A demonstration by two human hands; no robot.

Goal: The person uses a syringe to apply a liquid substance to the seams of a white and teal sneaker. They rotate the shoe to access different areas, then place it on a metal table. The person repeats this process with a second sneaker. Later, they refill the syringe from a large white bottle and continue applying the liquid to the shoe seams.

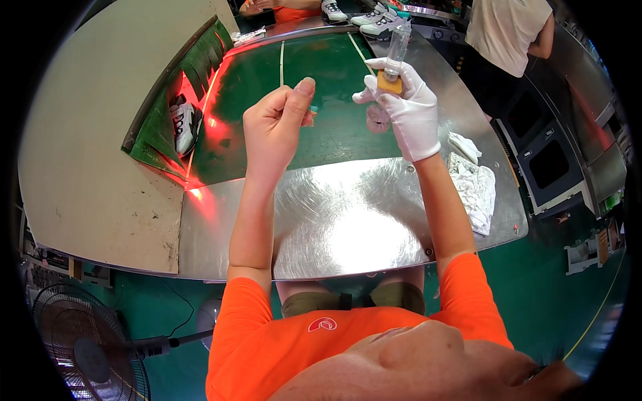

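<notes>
My left hand (pixel 275 120) is bare and raised over the green conveyor belt. Its fingers are curled in, with the thumb along the top. A tiny teal spot shows by its fingertips, too small to name. In a white glove, my right hand (pixel 409 110) grips a clear plastic bottle (pixel 398 45) with a narrow end, held upright. Against the bottle's lower end, in the same grip, is a small yellow-brown block (pixel 389 83), sponge-like in look. Just below that hand appears a round, pinkish, see-through object (pixel 378 117); whether the hand touches it I cannot tell.
A white and black shoe (pixel 185 127) rests at the left by green curtain flaps (pixel 196 70) under red light. More white shoes (pixel 379 21) stand at the far end. White cloths (pixel 473 194) lie on the metal edge at right. Other people work beyond; a fan (pixel 90 347) stands lower left.
</notes>
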